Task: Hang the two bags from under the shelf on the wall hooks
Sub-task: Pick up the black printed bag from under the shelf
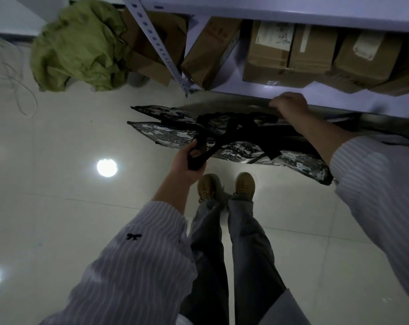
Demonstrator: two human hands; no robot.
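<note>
A flat black bag with a white cloud-like print (243,152) hangs sideways just above the floor, in front of the shelf's lowest board. My left hand (187,160) is shut on its black strap (200,148) at the bag's left side. A second bag of the same print (166,112) lies right behind it, edge showing at the upper left. My right hand (290,106) grips a black strap at the top of the bags, close under the shelf edge. Which bag that strap belongs to is unclear. No wall hooks are in view.
A white metal shelf (269,92) holds several cardboard boxes (269,52). A crumpled green bag (79,48) sits on the floor at the upper left, by the shelf post (161,48). White cables (18,95) lie at the far left. My shoes (227,186) stand on glossy tiles.
</note>
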